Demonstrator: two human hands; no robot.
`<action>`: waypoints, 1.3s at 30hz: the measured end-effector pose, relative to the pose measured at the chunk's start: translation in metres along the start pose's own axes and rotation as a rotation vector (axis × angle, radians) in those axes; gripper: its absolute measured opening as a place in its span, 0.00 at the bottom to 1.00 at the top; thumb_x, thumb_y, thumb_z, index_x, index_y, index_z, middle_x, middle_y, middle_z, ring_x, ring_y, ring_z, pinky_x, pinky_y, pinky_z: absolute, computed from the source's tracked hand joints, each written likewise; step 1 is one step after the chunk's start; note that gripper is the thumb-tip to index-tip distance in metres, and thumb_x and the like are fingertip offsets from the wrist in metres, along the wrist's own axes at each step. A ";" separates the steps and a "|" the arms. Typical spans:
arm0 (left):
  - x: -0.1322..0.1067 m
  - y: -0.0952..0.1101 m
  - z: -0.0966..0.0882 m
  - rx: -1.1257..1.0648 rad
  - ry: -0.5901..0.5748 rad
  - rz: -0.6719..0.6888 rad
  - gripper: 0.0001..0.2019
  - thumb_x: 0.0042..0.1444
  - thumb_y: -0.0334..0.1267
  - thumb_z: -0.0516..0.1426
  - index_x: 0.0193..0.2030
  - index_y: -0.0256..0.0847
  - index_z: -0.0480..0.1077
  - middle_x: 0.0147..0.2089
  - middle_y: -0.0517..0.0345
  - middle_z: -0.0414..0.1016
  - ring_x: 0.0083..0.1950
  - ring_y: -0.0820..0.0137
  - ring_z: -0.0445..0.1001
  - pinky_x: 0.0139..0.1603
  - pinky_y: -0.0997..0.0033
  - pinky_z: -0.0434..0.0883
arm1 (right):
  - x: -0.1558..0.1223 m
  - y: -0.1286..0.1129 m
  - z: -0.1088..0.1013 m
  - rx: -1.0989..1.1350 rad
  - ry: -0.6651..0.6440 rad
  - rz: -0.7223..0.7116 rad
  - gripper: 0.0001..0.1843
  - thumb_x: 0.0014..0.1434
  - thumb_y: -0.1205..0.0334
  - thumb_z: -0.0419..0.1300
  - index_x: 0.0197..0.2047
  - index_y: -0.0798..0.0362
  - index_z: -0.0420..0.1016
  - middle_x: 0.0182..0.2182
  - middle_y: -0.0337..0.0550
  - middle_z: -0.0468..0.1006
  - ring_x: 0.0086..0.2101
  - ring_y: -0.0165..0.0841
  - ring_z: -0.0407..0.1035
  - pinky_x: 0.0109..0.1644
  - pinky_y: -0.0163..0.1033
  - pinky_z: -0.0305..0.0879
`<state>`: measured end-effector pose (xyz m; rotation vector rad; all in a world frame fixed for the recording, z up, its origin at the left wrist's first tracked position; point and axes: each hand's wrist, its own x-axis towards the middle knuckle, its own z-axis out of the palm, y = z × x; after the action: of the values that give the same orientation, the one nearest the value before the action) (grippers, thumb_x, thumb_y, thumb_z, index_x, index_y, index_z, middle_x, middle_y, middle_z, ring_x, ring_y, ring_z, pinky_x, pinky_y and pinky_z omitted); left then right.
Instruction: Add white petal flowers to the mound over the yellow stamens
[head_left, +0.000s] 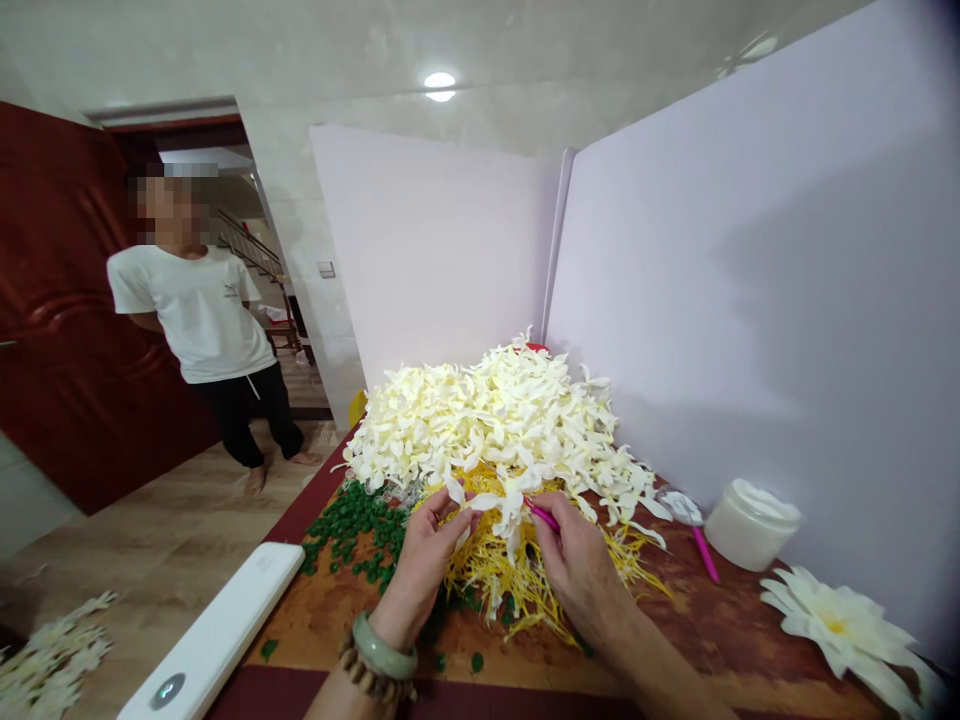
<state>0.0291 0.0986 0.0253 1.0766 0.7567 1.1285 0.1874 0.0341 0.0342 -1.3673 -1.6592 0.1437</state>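
Between my hands is a white artificial flower (511,497) with long narrow petals. My left hand (429,545), with a bangle and a bead bracelet at its wrist, pinches one petal of it. In my right hand (581,560) is a slim magenta-handled tool (544,516), its tip at the flower's right side; the tip is too small to make out. Below both hands lies a tangle of yellow stamen-like strands (499,575). Just behind them rises a big heap of white petal pieces (480,410).
Small green plastic pieces (352,530) lie left of the strands. A long white device (225,625) is at the left edge. On the right stand a white jar (752,525), a magenta-handled spoon (705,556) and a finished-looking white flower (836,615). A person (199,310) stands by the doorway.
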 end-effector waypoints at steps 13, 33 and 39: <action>-0.003 0.005 0.004 -0.103 0.036 -0.066 0.18 0.39 0.37 0.63 0.40 0.36 0.71 0.42 0.51 0.75 0.39 0.68 0.74 0.45 0.69 0.67 | -0.001 0.002 -0.002 -0.286 0.102 -0.357 0.16 0.55 0.76 0.44 0.44 0.55 0.66 0.34 0.49 0.71 0.35 0.35 0.67 0.38 0.39 0.66; 0.014 -0.015 -0.008 -0.150 0.274 -0.095 0.17 0.44 0.23 0.58 0.42 0.35 0.62 0.28 0.56 0.76 0.31 0.74 0.76 0.37 0.78 0.71 | -0.004 -0.006 -0.006 -0.687 0.190 -0.586 0.14 0.56 0.78 0.46 0.40 0.64 0.71 0.29 0.53 0.73 0.32 0.36 0.67 0.34 0.39 0.64; 0.010 -0.010 -0.005 -0.144 0.234 -0.106 0.19 0.40 0.23 0.60 0.41 0.34 0.65 0.31 0.53 0.77 0.34 0.71 0.76 0.38 0.77 0.71 | -0.005 -0.009 -0.006 -0.692 0.202 -0.596 0.15 0.56 0.77 0.46 0.40 0.63 0.71 0.29 0.52 0.73 0.31 0.36 0.67 0.34 0.39 0.64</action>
<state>0.0307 0.1092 0.0147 0.7826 0.8913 1.2113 0.1850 0.0239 0.0394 -1.2300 -1.9441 -0.9576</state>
